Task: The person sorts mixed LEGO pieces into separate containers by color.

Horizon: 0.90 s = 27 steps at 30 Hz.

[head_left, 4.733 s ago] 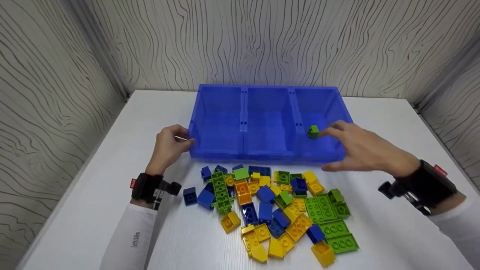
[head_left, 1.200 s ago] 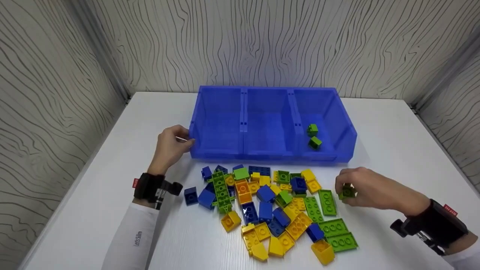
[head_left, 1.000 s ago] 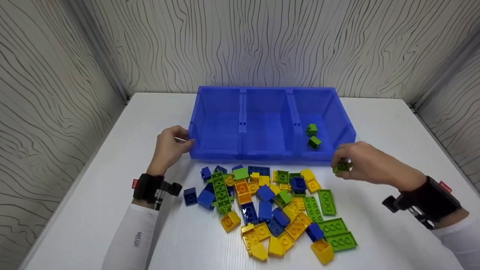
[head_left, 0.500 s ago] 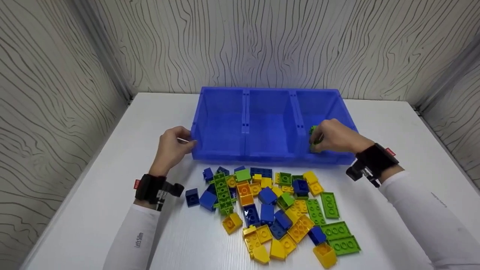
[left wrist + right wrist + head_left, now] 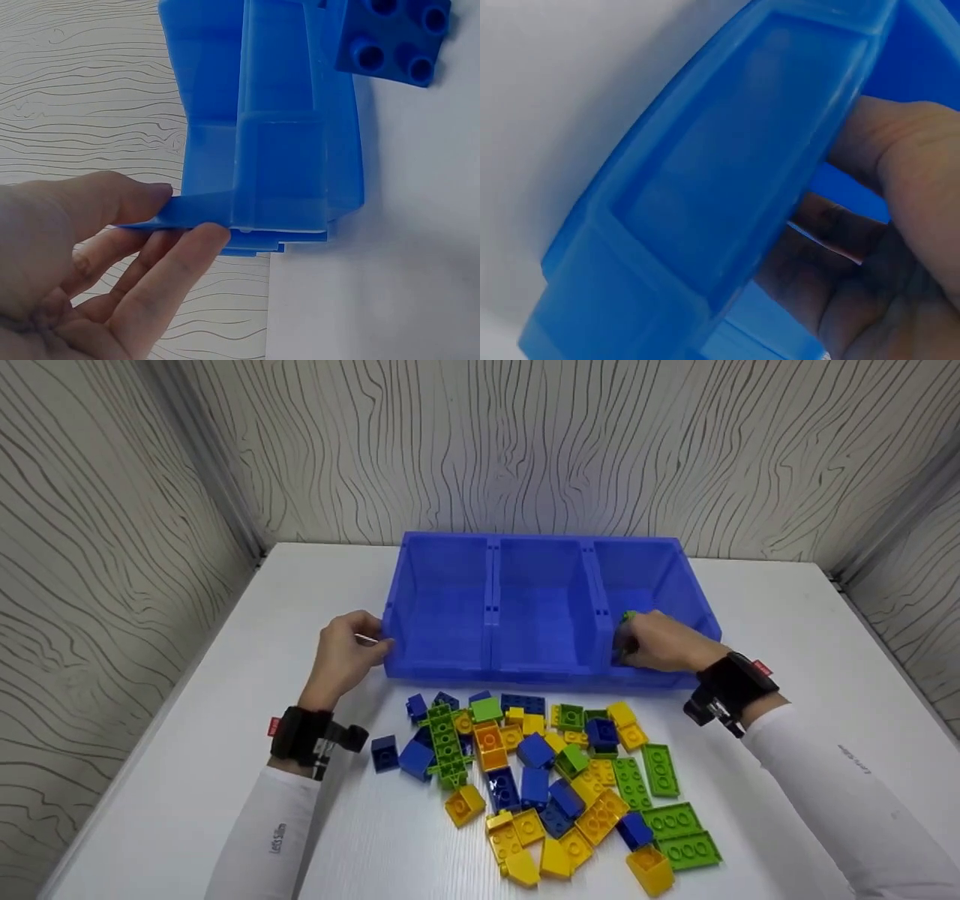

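A blue three-compartment bin (image 5: 547,676) stands behind a spread of toy building bricks. At its left end my left hand (image 5: 343,654) pinches the side wall, thumb on one face and fingers on the other, as the left wrist view shows. My right hand (image 5: 664,641) is inside the right compartment, bent near the divider. A bit of a green brick (image 5: 628,616) shows past its fingers. The fingertips are hidden behind the hand and the bin wall, also in the right wrist view, so whether they still hold a brick cannot be seen.
Blue, yellow, orange and green bricks lie loose before the bin. Flat green bricks (image 5: 687,849) are at their right and a long green piece (image 5: 448,746) at their left. A blue brick (image 5: 394,37) shows large in the left wrist view. A patterned wall (image 5: 525,450) stands behind.
My right hand picked up a small green brick beside the flat green ones and carried it up into the right compartment. My left hand stayed on the bin.
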### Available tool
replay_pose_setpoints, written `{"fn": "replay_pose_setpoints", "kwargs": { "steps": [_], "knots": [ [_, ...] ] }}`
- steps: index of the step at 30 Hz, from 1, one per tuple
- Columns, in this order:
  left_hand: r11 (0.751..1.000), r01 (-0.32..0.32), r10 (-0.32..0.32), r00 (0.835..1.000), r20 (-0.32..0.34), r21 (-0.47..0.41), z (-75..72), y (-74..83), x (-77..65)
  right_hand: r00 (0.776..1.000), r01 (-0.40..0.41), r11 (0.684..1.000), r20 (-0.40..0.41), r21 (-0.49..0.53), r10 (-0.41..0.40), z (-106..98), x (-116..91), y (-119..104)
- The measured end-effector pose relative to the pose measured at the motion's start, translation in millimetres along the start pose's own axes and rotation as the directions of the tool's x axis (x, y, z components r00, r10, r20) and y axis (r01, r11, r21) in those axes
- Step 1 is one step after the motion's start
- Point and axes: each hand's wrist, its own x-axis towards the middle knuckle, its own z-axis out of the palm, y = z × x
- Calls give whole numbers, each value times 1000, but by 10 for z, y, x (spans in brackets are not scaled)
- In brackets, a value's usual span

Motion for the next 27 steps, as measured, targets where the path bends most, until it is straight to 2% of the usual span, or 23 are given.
{"fn": "replay_pose_setpoints", "kwargs": {
  "steps": [5,9,11,14,18,23,27],
  "knots": [
    [1000,-2,2,1000,-4,14,-12,7,-5,995,-29,999,-101,-37,25,-90,-238,-142],
    [1000,-5,5,1000,-1,14,-10,1,-7,977,-76,991,-206,-109,53,-162,-545,-320],
    [1000,-4,4,1000,0,12,-7,-2,-9,971,-101,987,-226,-122,72,-161,-708,-410],
    [1000,-3,3,1000,-2,5,-2,-1,-13,970,-153,981,-206,-117,127,-86,-922,-522],
    [1000,-9,9,1000,-5,7,1,5,-13,967,-230,970,-128,-81,219,106,-1108,-582],
    [1000,-16,16,1000,-15,25,4,4,-13,952,-304,953,-28,-13,303,377,-1191,-564],
    [999,-29,30,999,-20,34,13,4,-18,936,-351,936,14,34,351,522,-1205,-567]
  ]
}}
